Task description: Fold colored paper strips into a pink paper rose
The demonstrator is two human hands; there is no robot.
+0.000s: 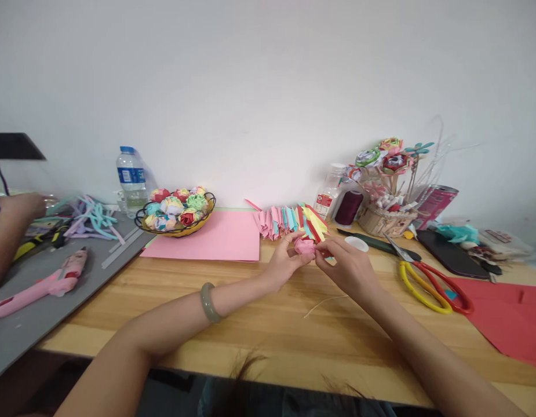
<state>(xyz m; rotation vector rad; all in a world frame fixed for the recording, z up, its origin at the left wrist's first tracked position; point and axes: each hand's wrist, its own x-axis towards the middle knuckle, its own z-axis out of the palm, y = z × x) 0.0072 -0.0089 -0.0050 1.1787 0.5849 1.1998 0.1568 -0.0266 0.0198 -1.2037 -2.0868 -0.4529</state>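
Observation:
My left hand (285,263) is closed around a small pink paper flower (304,247), held above the wooden table (250,336). From the right, the thumb and fingers of my right hand (343,260) pinch at the flower's edge; the fingertips partly hide it. Just behind both hands lies a row of folded paper strips (280,222) in pink, blue, red and yellow. A thin string (322,302) rests on the table below my right hand. Beside that hand is a round white lid or dish (357,243).
Scissors (424,278) with red and yellow handles lie at right, near a black phone (452,255) and red paper (506,315). A basket of paper flowers (176,217) stands on pink paper (207,243). At far left, another person's hand (22,208) is above a grey board (89,284).

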